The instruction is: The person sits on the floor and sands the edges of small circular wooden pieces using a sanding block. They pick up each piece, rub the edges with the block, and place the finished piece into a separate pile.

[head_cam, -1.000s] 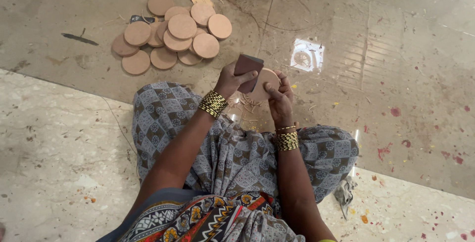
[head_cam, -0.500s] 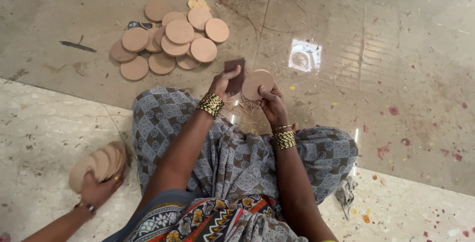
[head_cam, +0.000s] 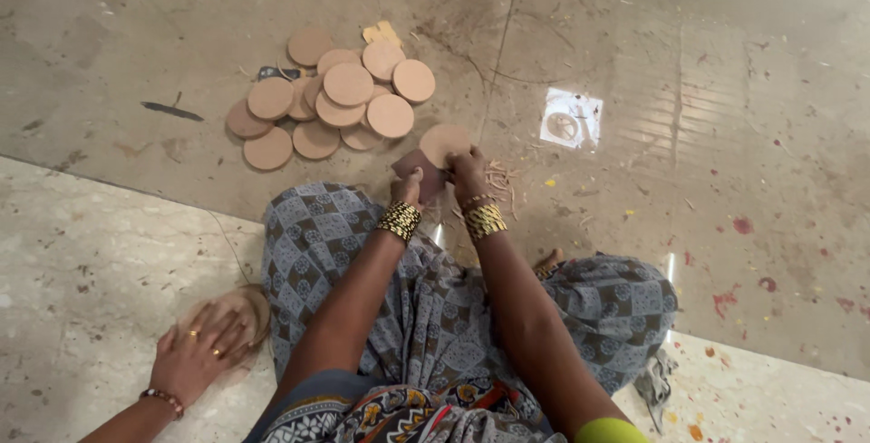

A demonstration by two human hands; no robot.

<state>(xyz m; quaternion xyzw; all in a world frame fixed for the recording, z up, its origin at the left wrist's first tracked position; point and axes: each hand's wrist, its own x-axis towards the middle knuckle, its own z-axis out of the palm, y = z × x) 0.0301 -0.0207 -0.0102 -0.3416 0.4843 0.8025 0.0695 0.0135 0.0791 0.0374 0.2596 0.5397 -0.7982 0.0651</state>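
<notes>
Fingers of the left hand pinch a dark brown sanding square while the right hand grips a tan round wooden disc, similar discs piled at ten o'clock.

Both hands — left hand, right hand — grip a round disc.

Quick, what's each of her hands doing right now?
Left hand: closed on a dark brown sanding piece.
Right hand: closed on a round wooden disc.
</notes>
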